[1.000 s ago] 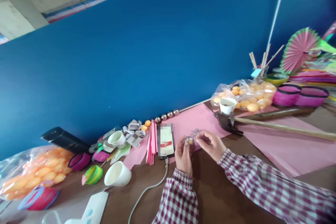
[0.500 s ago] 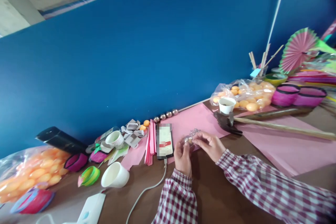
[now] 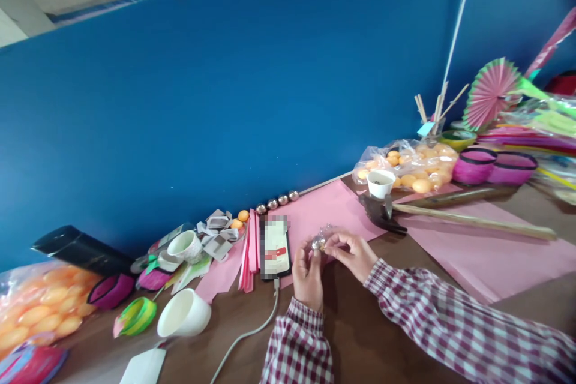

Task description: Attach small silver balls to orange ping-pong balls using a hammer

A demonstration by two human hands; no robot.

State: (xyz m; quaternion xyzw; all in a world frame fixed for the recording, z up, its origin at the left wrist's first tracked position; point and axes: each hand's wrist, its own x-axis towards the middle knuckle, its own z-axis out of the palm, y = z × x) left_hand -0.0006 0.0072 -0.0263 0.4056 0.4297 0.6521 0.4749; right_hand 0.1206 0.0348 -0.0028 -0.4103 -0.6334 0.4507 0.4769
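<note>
Brown tabletop (image 3: 360, 327) lies beneath my left hand (image 3: 308, 279) and right hand (image 3: 354, 253), both pinching the shiny beaded piece (image 3: 320, 241) between them; a looser pinch could drop it onto pink paper (image 3: 324, 207) beyond.

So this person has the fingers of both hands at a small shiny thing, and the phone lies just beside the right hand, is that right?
Not quite: in the head view the phone lies beside the left hand. The fingers of both hands are indeed at the small shiny thing.
</note>
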